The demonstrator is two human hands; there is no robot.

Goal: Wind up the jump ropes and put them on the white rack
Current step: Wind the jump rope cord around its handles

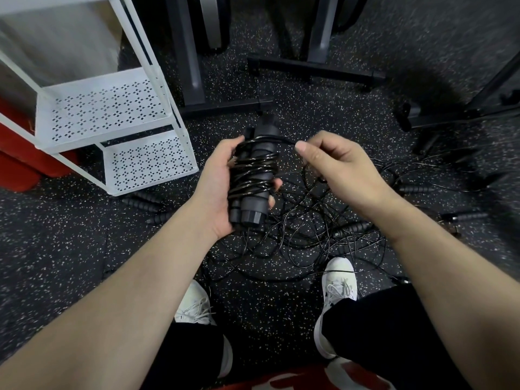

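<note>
L hand point(216, 190) grips handles point(254, 178); fingers mostly hidden.

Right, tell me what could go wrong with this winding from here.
1. The cord in the right hand runs down into the tangle on the floor; it may snag or drag other ropes along.
2. The left hand grips the handles over the coils; shifting that grip could let them loosen.
3. Cord lies across the right shoe; a step could trip.
</note>
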